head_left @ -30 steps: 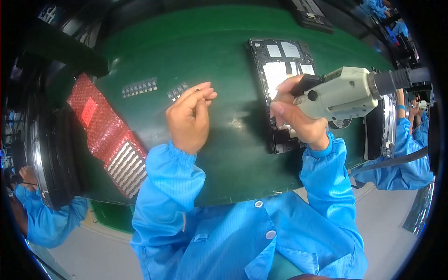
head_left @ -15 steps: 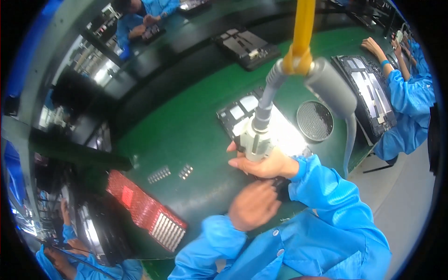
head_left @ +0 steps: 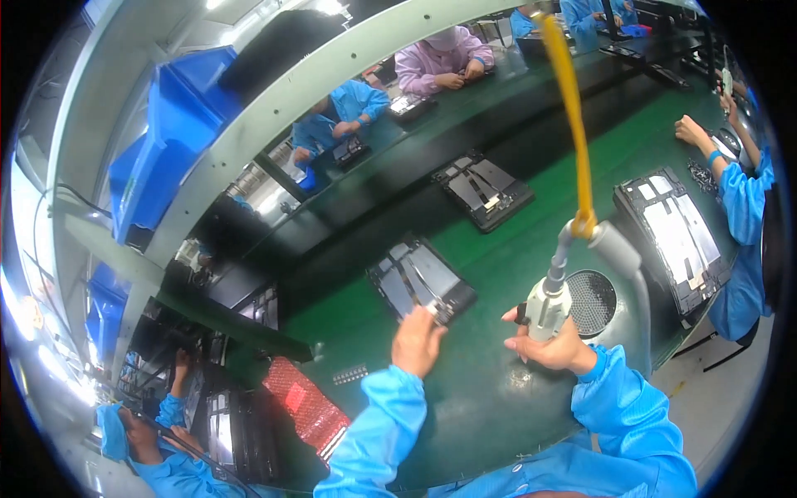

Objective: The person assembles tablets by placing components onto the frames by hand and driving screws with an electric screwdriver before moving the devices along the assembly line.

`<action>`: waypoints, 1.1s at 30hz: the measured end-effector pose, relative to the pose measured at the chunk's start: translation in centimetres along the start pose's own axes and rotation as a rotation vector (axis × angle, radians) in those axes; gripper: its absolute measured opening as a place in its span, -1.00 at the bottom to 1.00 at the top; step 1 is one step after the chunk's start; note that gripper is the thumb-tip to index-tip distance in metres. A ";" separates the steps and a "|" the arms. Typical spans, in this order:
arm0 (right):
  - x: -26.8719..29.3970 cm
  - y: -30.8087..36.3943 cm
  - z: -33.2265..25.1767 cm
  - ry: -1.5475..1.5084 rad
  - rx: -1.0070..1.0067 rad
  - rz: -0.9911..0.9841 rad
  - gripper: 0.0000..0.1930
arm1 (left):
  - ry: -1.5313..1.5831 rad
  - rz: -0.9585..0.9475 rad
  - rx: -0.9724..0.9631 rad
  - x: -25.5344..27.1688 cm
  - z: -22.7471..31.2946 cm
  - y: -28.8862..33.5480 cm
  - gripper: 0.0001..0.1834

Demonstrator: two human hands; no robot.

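Observation:
A powered screwdriver [head_left: 550,309] with a pale body hangs from a yellow strap, and my right hand [head_left: 558,347] is wrapped round it, upright above the green table. My left hand [head_left: 418,344] reaches forward to an opened tablet [head_left: 408,278]. Its fingers grip the tablet's near edge, beside a small metal part; the fingertips are partly hidden. Grey panels and dark strips show on the tablet's face. Just beyond the screwdriver lies a round dish [head_left: 594,300] with a dimpled dark surface.
Another opened tablet [head_left: 483,189] lies farther back, and a stack of tablets [head_left: 671,236] stands at the right. Red bubble wrap [head_left: 305,404] and a row of small parts [head_left: 350,374] lie at the left. A grey cable hangs beside the dish. Co-workers sit around.
My view has swung up and left. My left hand has moved from near my body to the tablet's edge. The tablet is farther left of the screwdriver, which stays in my right hand.

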State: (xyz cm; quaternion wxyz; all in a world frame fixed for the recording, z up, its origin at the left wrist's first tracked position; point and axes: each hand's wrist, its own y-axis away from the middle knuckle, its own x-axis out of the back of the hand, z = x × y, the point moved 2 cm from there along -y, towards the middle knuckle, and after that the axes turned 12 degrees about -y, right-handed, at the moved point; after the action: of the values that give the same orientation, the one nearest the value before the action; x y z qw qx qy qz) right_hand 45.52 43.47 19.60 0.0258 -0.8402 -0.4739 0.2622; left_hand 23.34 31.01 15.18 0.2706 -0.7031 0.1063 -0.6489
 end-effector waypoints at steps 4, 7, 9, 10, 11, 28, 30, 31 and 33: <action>-0.8 -0.1 0.2 -0.072 -0.029 0.002 -0.71 | -0.254 -0.101 0.237 -2.1 -8.6 -3.3 -0.72; 0.0 -0.1 0.5 -0.084 0.001 -0.005 -0.71 | -0.322 -0.096 0.136 1.2 -6.2 -7.9 -0.77; -0.1 -0.2 0.7 -0.060 -0.054 -0.025 -0.71 | -0.236 0.167 -0.072 6.5 -2.1 -11.6 -0.77; -0.3 -0.3 0.5 -0.086 -0.036 -0.023 -0.71 | -0.208 0.318 -0.176 9.5 -0.2 -13.6 -0.77; 0.0 -0.2 0.5 -0.089 -0.032 -0.021 -0.71 | -0.172 0.467 -0.282 12.6 1.6 -15.9 -0.76; 2.1 -0.7 0.8 0.082 -0.052 -0.022 -0.67 | -0.622 0.313 -0.505 32.6 10.0 -46.2 -0.53; 2.5 -0.7 1.6 0.150 -0.022 -0.029 -0.66 | -0.630 0.263 -0.473 33.4 10.8 -47.2 -0.57; 2.5 -0.8 1.2 0.147 -0.023 -0.028 -0.66 | -0.642 0.201 -0.432 33.7 11.1 -47.1 -0.61; 2.4 -1.1 0.0 0.261 -0.011 -0.053 -0.66 | -0.638 0.224 -0.450 33.8 10.8 -47.0 -0.70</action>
State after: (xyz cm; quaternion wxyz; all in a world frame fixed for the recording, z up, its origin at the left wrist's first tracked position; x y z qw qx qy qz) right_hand 45.63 46.03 18.92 0.0899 -0.8544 -0.4901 0.1472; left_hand 28.95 55.71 68.33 0.1982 -0.8951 0.2321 -0.3251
